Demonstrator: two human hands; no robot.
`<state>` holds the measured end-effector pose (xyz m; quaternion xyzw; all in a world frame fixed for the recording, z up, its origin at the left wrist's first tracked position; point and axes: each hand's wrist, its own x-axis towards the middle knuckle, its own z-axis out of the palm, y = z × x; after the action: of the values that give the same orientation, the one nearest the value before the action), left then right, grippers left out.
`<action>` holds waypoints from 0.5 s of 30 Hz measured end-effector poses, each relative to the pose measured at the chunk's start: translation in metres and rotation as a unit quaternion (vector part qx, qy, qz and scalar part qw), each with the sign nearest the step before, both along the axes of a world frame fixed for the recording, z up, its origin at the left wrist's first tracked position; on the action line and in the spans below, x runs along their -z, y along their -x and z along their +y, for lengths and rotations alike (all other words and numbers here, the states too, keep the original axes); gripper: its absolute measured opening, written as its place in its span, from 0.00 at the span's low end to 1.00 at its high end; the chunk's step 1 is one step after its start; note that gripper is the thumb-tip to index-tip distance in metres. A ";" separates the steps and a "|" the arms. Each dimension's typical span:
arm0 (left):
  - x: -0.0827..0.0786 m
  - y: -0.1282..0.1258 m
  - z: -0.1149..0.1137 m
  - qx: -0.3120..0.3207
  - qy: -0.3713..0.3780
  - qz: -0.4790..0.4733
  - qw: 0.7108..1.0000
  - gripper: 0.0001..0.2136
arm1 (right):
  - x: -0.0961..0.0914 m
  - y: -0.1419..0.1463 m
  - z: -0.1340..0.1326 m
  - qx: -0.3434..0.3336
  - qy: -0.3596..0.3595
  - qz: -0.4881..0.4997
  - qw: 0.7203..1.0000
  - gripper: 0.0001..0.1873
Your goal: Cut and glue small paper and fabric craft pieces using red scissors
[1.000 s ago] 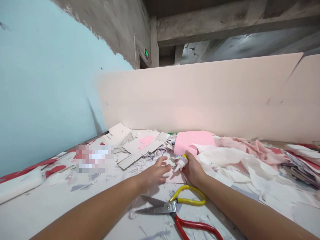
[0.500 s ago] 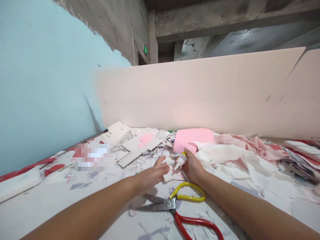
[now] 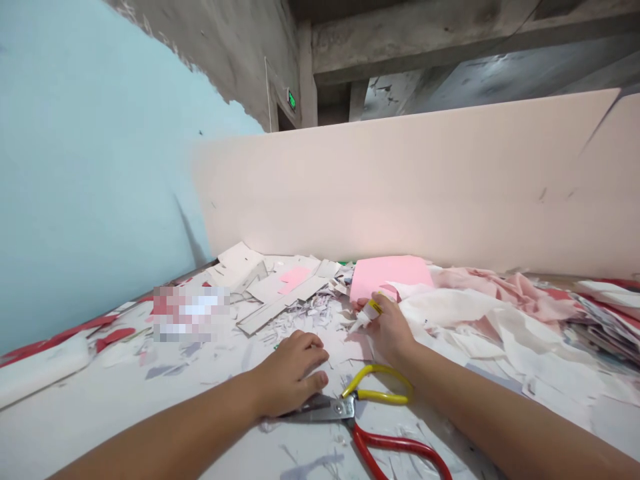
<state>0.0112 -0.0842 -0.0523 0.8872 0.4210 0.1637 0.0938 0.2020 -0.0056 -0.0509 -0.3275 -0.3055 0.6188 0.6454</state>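
Observation:
In my right hand is a small white glue bottle with a yellow part, its narrow nozzle tilted down and left. A pale pink piece of paper lies just below the nozzle. My left hand is palm down with bent fingers and the thumb apart, and I see nothing in it. It covers part of the blades of the open scissors, which have one yellow and one red handle; whether it touches them I cannot tell.
Pink sheets lie behind my right hand. Grey cardboard strips and paper shreds are scattered further back. Crumpled white paper spreads to the right. A pale partition closes off the table's far side, and a blue wall the left.
My left hand has moved down and toward me, away from the pink paper and over the scissor blades. My right hand has shifted slightly right, still with the glue bottle.

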 end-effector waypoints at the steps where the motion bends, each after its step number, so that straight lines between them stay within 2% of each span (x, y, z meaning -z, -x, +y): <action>1: 0.001 0.000 -0.001 -0.005 -0.001 0.003 1.000 0.16 | -0.003 0.001 -0.002 -0.004 -0.009 0.003 1.000 0.02; 6: 0.000 -0.001 -0.003 -0.021 0.024 -0.001 1.000 0.16 | -0.016 0.014 -0.010 -0.056 -0.037 -0.006 0.998 0.06; 11: 0.000 -0.001 -0.003 -0.019 0.018 -0.021 0.999 0.15 | -0.034 0.029 -0.010 -0.131 -0.048 -0.063 0.988 0.10; 13: 0.001 -0.001 -0.002 -0.019 0.016 -0.021 0.999 0.16 | -0.043 0.035 -0.007 -0.148 -0.049 -0.079 0.985 0.09; 15: 0.004 0.000 -0.001 -0.021 0.013 -0.027 0.999 0.16 | -0.052 0.040 -0.003 -0.158 -0.041 -0.092 0.982 0.03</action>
<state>0.0110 -0.0853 -0.0559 0.8721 0.4392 0.1837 0.1129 0.1625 -0.0088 0.0006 -0.3035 -0.4364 0.6676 0.5213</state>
